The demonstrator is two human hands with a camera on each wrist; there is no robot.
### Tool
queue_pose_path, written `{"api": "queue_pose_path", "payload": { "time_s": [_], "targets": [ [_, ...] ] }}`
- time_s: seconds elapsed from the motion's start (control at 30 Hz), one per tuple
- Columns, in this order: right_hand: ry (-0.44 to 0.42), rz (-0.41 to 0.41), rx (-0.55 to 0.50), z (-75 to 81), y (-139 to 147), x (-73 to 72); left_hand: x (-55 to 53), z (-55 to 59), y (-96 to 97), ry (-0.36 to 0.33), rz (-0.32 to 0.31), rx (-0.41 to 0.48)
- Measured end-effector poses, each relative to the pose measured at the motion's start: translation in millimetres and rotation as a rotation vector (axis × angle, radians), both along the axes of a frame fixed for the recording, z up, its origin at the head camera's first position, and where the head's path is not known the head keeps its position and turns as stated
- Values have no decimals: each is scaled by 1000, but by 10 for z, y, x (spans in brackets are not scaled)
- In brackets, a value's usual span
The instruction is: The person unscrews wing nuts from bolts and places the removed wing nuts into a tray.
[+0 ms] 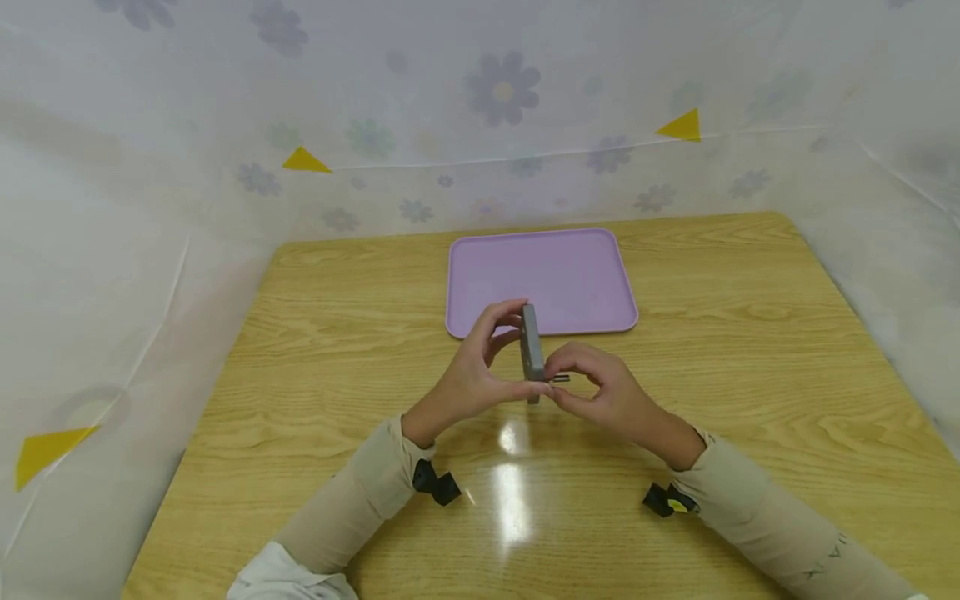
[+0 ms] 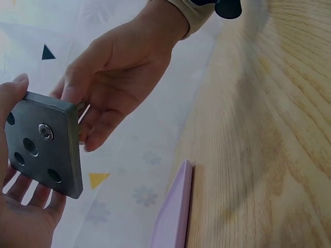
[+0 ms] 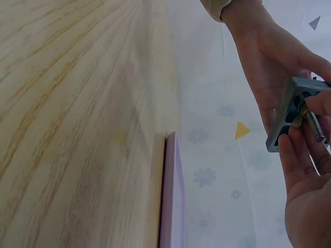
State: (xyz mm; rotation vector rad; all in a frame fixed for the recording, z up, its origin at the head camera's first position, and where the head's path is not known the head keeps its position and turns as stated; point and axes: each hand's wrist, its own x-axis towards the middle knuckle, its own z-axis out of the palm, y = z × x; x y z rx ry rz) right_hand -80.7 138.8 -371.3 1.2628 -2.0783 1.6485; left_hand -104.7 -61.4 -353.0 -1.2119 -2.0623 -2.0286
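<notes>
My left hand [image 1: 471,371] grips a grey square metal plate [image 1: 532,343] by its edges, thumb on the near side and fingers on the far side. The plate stands upright above the table. In the left wrist view, several round holes pierce its face, and the head of a bolt [image 2: 46,132] sits in one of them. On the other face, the bolt's threaded shank [image 3: 315,127] sticks out toward my right hand [image 1: 609,392]. There, my right thumb and fingers pinch a small brass-coloured nut [image 3: 298,122] around the shank, close against the plate. Fingers partly hide the nut.
A shallow purple tray [image 1: 543,279] lies at the back of the wooden table [image 1: 337,333], just beyond the hands. Pale flower-patterned sheeting [image 1: 420,108] hangs around the back and sides, with yellow triangles on it.
</notes>
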Motion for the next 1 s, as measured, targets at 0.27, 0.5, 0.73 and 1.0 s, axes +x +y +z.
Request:
{"api": "queue_pose_path", "payload": {
  "time_s": [0.27,0.5,0.73,1.0],
  "targets": [
    [-263,-178,12,-78,104,23,-9,3,-23,-1,15,10],
    [-614,-202,-91,-133,161,-6,-12,23,-35,-9,41,22],
    [-908,-66,-72,-96,110,5,-12,27,-46,0,49,26],
    [-960,-53,-92,-148,35,8,12,6,-34,-3,42,-1]
  ]
}}
